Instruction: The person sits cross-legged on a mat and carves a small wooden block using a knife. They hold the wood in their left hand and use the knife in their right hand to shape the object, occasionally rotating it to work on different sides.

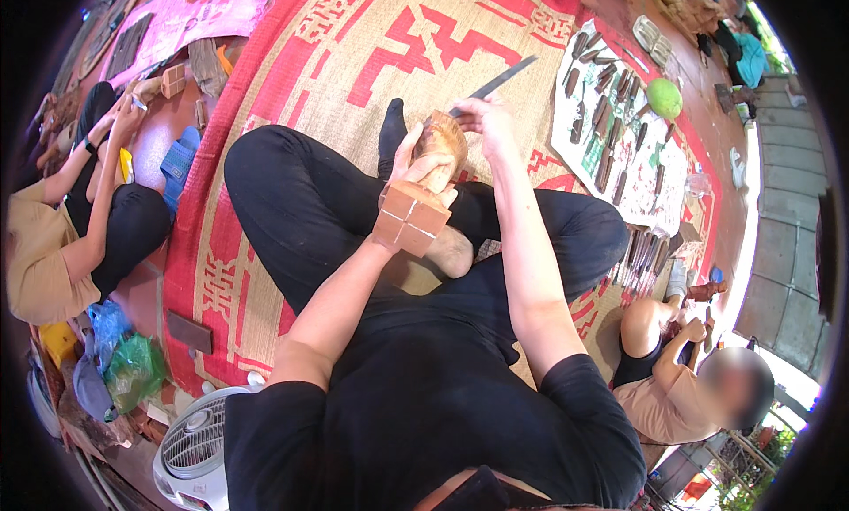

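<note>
A pale wooden carving [442, 142] with a square reddish-brown base is held over my crossed legs. My left hand [407, 164] is wrapped round its middle, with the base towards me and a white cross marked on the base's underside. In my right hand [492, 126] is a long, flat, dark file [506, 76]; its free end points away to the upper right. The file's near end is at the far side of the carving, beside its rounded top. Whether the two touch I cannot make out, and my right fingertips are partly hidden.
Right of me, a white cloth [641, 179] bears many carving tools [610, 122] and a green fruit [664, 98]. Co-workers sit at left [66, 237] and lower right [676, 387]. A fan [199, 440] stands at my lower left. A patterned mat [354, 78] spreads beneath me.
</note>
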The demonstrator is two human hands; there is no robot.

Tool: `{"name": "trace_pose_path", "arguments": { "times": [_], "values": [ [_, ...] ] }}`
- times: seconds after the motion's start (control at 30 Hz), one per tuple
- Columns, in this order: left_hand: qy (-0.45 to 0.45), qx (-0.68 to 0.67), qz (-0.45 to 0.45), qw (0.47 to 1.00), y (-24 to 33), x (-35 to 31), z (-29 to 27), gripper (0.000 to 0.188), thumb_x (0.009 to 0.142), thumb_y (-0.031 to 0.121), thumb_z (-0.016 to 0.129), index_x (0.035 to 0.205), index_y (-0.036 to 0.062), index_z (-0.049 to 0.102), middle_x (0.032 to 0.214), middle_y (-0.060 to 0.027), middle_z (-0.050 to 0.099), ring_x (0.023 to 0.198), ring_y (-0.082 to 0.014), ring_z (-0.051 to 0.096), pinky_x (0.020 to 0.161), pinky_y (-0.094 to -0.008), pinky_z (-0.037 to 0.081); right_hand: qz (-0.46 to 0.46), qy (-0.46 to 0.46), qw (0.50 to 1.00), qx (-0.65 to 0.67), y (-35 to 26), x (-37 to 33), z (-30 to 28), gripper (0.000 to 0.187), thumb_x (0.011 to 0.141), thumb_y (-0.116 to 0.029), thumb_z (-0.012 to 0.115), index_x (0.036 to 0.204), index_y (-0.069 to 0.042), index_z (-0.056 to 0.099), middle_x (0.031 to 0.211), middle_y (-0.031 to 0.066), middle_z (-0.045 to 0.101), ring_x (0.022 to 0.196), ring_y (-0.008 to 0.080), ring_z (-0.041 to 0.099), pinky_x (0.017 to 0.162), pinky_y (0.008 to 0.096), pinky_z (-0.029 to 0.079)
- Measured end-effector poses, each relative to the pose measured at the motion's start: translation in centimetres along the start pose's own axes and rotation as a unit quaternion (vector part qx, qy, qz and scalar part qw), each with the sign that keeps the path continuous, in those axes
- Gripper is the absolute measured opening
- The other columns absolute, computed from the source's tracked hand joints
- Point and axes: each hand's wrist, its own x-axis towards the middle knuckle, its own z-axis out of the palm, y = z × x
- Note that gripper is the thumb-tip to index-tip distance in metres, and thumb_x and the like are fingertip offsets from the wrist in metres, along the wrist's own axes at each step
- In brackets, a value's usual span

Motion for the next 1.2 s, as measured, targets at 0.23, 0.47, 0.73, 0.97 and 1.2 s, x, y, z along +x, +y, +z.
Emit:
{"name": "trace_pose_path", "arguments": {
  "times": [0.23,0.47,0.73,0.97,1.2],
  "values": [
    [0.005,0.023,0.004,1.000,0.2,-0.1,-0.1,0.045,0.066,0.007,0.075,0.108,0.0135,0.059,0.142,-0.0167,0.027,0.131,-0.0346,0.034,0.105,-0.0415,0.034,-0.005,-0.070,0.997,-0.022,-1.9,-1.6,0.3,0.011,0.076,-0.010,0.068,0.082,-0.002,0.064,0.073,0.0074,0.067,0.065,0.0122,0.064,0.057,0.0261,0.051],
    [-0.001,0.019,0.004,1.000,0.4,0.0,-0.1,0.045,0.065,0.007,0.075,0.108,0.0139,0.061,0.141,-0.0163,0.030,0.128,-0.0340,0.037,0.104,-0.0407,0.036,-0.025,0.017,0.999,-0.009,-1.2,-0.2,-0.2,0.012,0.074,-0.008,0.069,0.081,-0.001,0.064,0.073,0.0084,0.067,0.058,0.0139,0.062,0.054,0.0253,0.050],
    [0.008,0.020,-0.003,1.000,0.1,-0.1,0.1,0.044,0.066,0.007,0.075,0.107,0.0128,0.061,0.142,-0.0162,0.029,0.129,-0.0343,0.036,0.104,-0.0409,0.036,-0.037,-0.052,0.995,-0.082,-0.7,-1.2,0.8,0.012,0.072,-0.009,0.071,0.081,-0.003,0.065,0.074,0.0084,0.068,0.058,0.0144,0.063,0.054,0.0266,0.050],
    [0.004,0.024,0.004,1.000,0.3,-0.1,0.0,0.044,0.066,0.007,0.074,0.107,0.0125,0.061,0.142,-0.0164,0.028,0.129,-0.0349,0.037,0.103,-0.0410,0.037,-0.013,-0.013,1.000,-0.017,-1.5,-0.3,-0.4,0.013,0.076,-0.012,0.071,0.081,-0.005,0.062,0.078,0.0095,0.068,0.062,0.0148,0.065,0.057,0.0252,0.051],
    [-0.005,0.028,-0.007,1.000,0.2,-0.1,-0.1,0.044,0.067,0.007,0.074,0.108,0.0128,0.061,0.142,-0.0164,0.027,0.131,-0.0346,0.034,0.104,-0.0413,0.037,-0.038,-0.034,0.993,-0.102,-0.3,-0.9,0.9,0.011,0.072,-0.008,0.071,0.077,-0.004,0.061,0.072,0.0089,0.066,0.059,0.0125,0.061,0.057,0.0273,0.048]
  ]
}}
